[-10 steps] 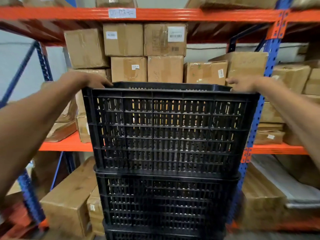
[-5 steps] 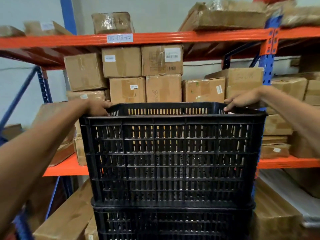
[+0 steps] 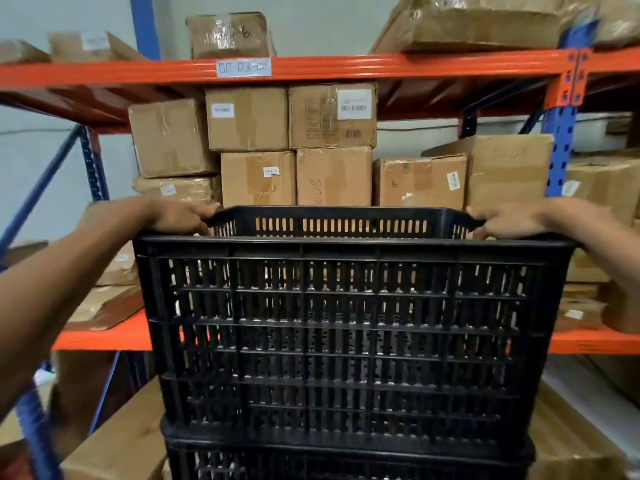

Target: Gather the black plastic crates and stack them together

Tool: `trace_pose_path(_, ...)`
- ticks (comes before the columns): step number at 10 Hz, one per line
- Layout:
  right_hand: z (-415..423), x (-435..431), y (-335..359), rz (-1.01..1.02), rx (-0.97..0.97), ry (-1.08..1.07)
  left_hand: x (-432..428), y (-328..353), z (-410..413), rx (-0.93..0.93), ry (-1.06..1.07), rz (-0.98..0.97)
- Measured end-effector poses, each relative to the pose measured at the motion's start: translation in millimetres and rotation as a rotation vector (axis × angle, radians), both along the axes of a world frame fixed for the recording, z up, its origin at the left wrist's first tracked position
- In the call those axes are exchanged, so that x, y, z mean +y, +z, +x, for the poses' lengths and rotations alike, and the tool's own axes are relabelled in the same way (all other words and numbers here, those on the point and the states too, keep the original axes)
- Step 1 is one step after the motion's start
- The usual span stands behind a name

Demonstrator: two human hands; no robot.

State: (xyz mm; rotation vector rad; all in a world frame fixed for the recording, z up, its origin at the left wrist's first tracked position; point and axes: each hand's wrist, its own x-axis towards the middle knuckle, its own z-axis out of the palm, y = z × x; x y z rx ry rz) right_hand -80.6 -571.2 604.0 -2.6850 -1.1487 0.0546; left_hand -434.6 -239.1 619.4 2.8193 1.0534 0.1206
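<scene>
A black slotted plastic crate fills the middle of the head view, upright and open at the top. It sits on another black crate, of which only the upper part shows at the bottom edge. My left hand grips the top crate's left rim near the far corner. My right hand grips the right rim near the far corner. Both arms reach forward along the crate's sides.
An orange-and-blue pallet rack stands right behind the crates, its shelves packed with cardboard boxes. A blue upright rises at the right. More cartons lie low on the left and right of the stack.
The top crate sits lower in the picture than before and less of the stack beneath shows; my view has tilted upward. Both hands have stayed on the rim.
</scene>
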Motion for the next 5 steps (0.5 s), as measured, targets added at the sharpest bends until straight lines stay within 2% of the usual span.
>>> trace_pose_path(2, -11.0, 0.8, 3.8, -0.103, -0.074, 0.034, -18.4, 3.4, -8.4, 0.036, 0.069, -0.042)
trace_pose_path(3, -25.3, -3.1, 4.6, -0.11, -0.121, 0.028, -28.5, 4.3, -12.5, 0.07, 0.105, 0.006)
trace_pose_path(4, -38.0, -5.1, 9.3, -0.12, -0.18, 0.016, -41.4, 12.7, -14.8, 0.075, 0.119, 0.149)
trace_pose_path(5, -55.2, -4.4, 22.9, -0.072, -0.176, 0.054, -61.3, 33.6, -22.8, 0.042, 0.116, 0.172)
